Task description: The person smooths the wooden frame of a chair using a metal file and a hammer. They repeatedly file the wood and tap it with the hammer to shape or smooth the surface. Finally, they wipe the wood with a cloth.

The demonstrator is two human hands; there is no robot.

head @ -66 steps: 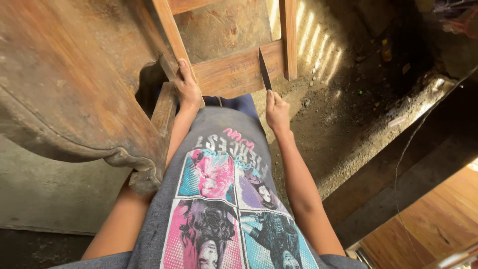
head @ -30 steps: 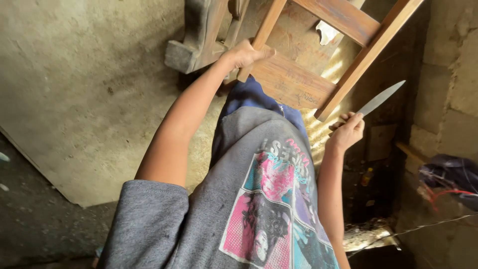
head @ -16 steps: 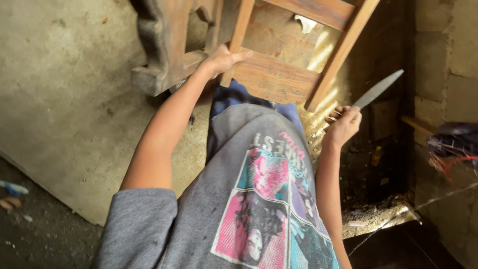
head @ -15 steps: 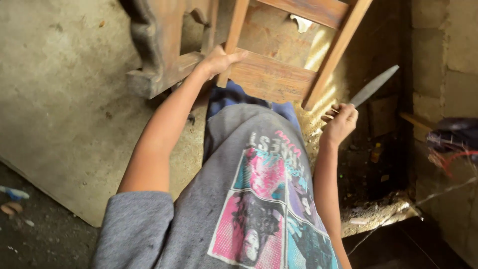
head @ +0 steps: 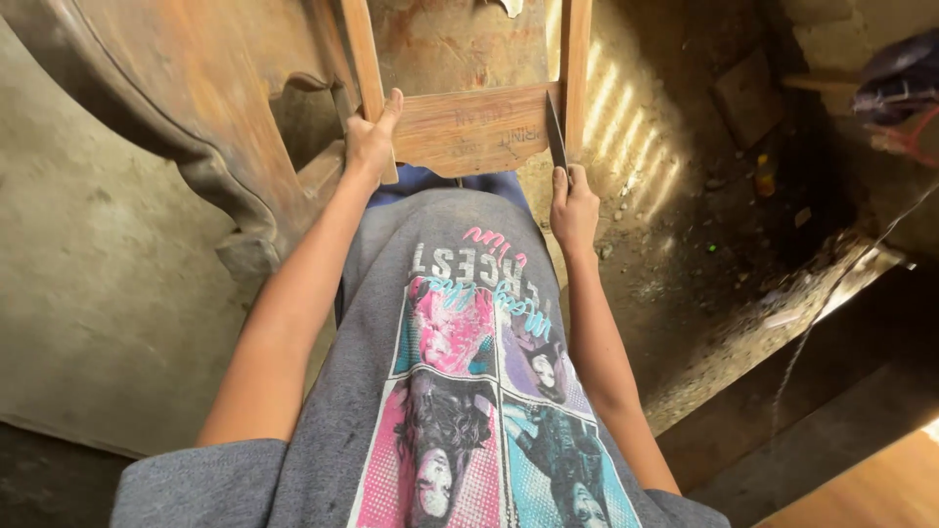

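Observation:
A wooden frame [head: 469, 127] of rails and uprights stands in front of me, its cross rail level with my hands. My left hand [head: 372, 142] grips the left upright where it meets the rail. In my right hand [head: 574, 207] is a knife [head: 556, 132] with a dark narrow blade. The blade points up and lies against the right end of the rail, beside the right upright. My grey printed shirt fills the lower middle of the view.
A large carved wooden piece [head: 196, 108] leans at the upper left. Below it is a bare concrete floor [head: 88, 313]. Dirt and debris [head: 724, 225] lie to the right, a dark bundle [head: 900, 73] sits at the top right, and a wooden board [head: 871, 479] shows at the bottom right.
My right hand has brought the knife in from the raised position at the right to the rail's right end. The view has swung back to face the frame squarely.

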